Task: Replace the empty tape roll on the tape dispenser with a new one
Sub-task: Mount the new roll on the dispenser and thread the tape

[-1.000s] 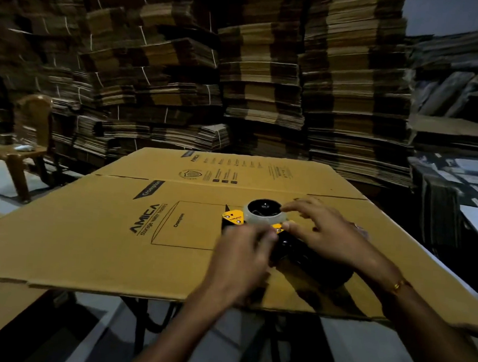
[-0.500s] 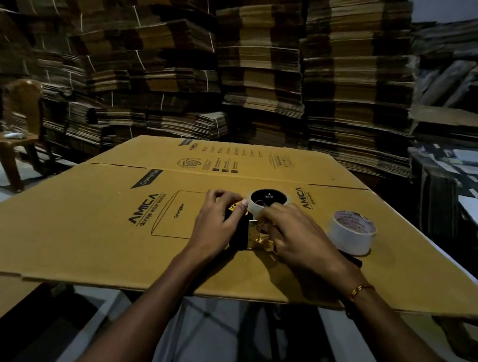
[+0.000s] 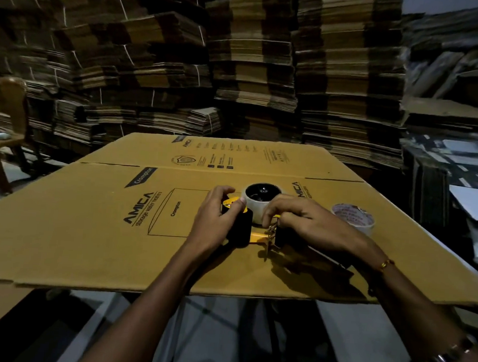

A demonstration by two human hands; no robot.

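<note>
Roll (image 3: 259,203) seated in dispenser (image 3: 238,227)

Flat cardboard sheet (image 3: 87,226), box stacks (image 3: 240,68), chair (image 3: 1,124).

A large flattened cardboard box (image 3: 86,241) covered the tabletop, printed side up, with "AMICA storage water heaters" and "Crompton" in dark lettering left of centre and a fold line running across it farther back. Its near edge overhung dark legs below. On the cardboard, near the middle, lay a black and yellow tape dispenser (image 3: 252,234) on its side, a pale roll (image 3: 260,200) on its hub facing up. Both hands rested on the dispenser. To the right, well apart from it, a second roll of tape (image 3: 354,218) lay flat on the cardboard, its core printed in red.
</note>
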